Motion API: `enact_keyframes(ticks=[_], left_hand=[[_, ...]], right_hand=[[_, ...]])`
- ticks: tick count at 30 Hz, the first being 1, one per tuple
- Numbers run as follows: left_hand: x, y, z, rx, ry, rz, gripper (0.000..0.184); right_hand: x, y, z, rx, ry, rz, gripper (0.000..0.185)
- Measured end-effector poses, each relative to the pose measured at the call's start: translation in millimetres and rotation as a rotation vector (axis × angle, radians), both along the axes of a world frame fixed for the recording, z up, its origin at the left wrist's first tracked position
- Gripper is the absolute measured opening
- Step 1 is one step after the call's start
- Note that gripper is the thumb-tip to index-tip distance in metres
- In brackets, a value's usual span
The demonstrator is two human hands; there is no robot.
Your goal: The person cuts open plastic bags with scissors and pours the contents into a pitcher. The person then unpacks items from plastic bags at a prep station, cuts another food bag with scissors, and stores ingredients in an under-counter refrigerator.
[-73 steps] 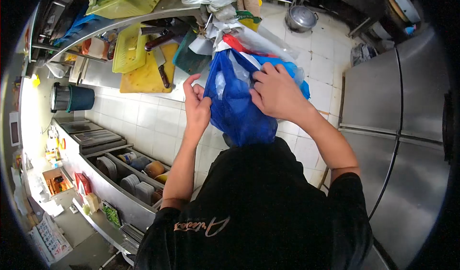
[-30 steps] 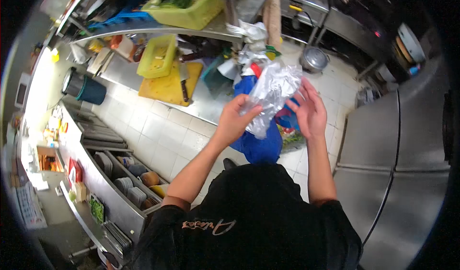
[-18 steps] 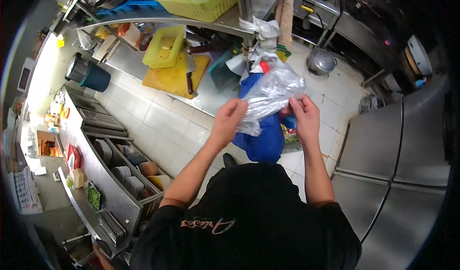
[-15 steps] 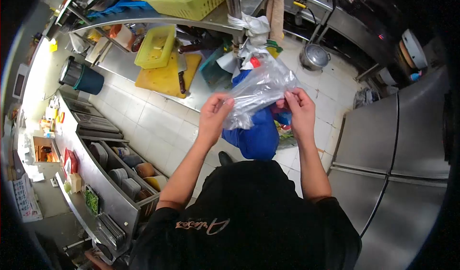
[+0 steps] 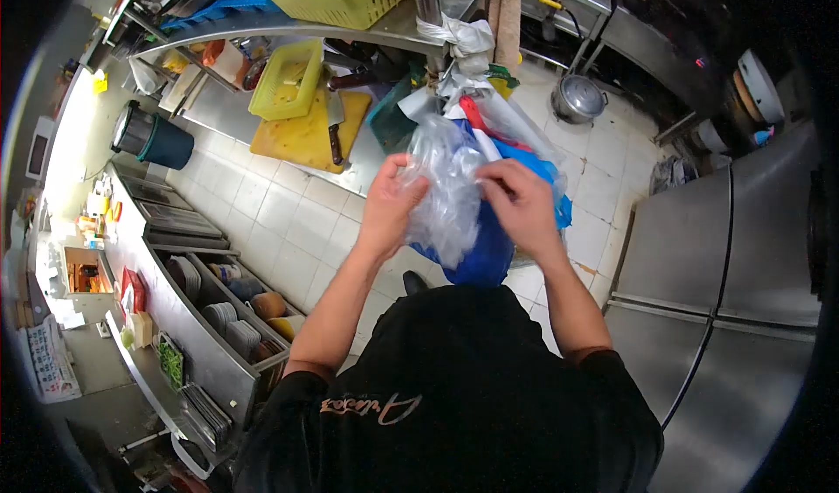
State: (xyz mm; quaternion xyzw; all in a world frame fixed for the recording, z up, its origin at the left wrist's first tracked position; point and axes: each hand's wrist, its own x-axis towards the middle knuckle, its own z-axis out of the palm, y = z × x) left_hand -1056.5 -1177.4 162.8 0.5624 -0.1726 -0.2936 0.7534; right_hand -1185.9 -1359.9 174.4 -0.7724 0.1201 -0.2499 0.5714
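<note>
A crumpled clear plastic bag [image 5: 444, 191] is stretched between my two hands. On its left side my left hand [image 5: 390, 204] grips it between thumb and fingers. My right hand [image 5: 522, 203] pinches its right edge with thumb and forefinger. Behind and below it hangs a blue bag [image 5: 485, 250], partly hidden by the clear plastic. Red, white and light blue bags [image 5: 533, 165] hang beside it, under the knotted white plastic [image 5: 463, 37] on the table leg.
A yellow cutting board [image 5: 288, 143] with a knife [image 5: 336, 139] lies on the steel table to the left, by a yellow basket [image 5: 287, 78]. A lidded pot [image 5: 578, 100] stands on the floor. Steel fridge doors [image 5: 673, 239] are at the right, a plate rack [image 5: 229, 318] at the lower left.
The clear bag, first seen in my hands a second ago after the blue bag was handled, is now more bunched. My right hand has moved slightly left, and the red and light blue bags show more.
</note>
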Motion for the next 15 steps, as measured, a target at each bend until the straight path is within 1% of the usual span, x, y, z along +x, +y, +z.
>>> enact_keyframes(ticks=[1,2,4,5,7,10,13,14,15], left_hand=[[8,7,-4,0.033,-0.047,0.004,0.024],[17,15,-9,0.119,-0.139,0.031,0.021],[29,32,-11,0.074,-0.108,0.208,0.014],[39,46,-19,0.076,-0.137,0.252,0.012],[53,64,-34,0.077,-0.198,0.341,0.008],[46,66,-34,0.13,-0.435,0.427,0.01],[36,55,-30,0.288,-0.366,0.135,0.02],[35,46,-46,0.385,-0.575,0.023,0.027],[29,29,-40,0.474,-0.628,-0.027,0.04]], right_hand=[[-1,-13,-8,0.15,0.039,-0.083,0.03],[-3,-28,-13,0.299,0.079,-0.164,0.024],[-11,-60,-13,0.425,-0.209,-0.331,0.017],[-17,-71,-9,0.504,-0.345,-0.403,0.017],[-25,-83,-9,0.512,-0.516,-0.382,0.015],[-18,-63,-14,0.495,-0.486,-0.302,0.015],[12,-29,-30,0.613,-0.504,-0.211,0.019],[12,-25,-38,0.608,-0.441,-0.229,0.019],[16,-18,-46,0.604,-0.395,-0.217,0.019]])
